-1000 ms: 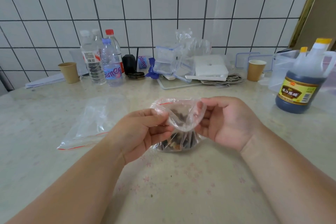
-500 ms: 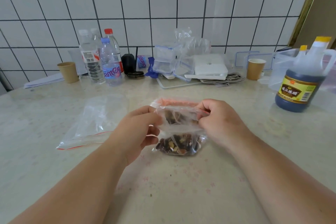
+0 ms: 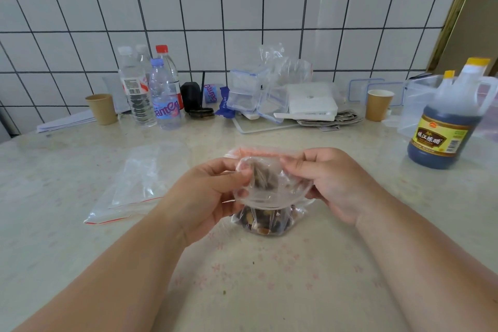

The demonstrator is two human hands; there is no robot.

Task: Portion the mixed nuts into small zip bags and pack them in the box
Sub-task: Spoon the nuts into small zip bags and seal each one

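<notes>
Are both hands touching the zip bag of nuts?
Touching. The head view shows the left hand and right hand each pinching the top of the zip bag.

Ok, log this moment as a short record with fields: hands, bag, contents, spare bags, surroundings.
left hand: left hand pinches the bag's top edge on its left side
right hand: right hand pinches the top edge on its right side
bag: small zip bag with a red strip, held over the table; seal state unclear
contents: mixed nuts settled in the bottom
spare bags: empty zip bags lying flat to the left
surroundings: water bottles, two paper cups, vinegar bottle, clear boxes by the wall
</notes>
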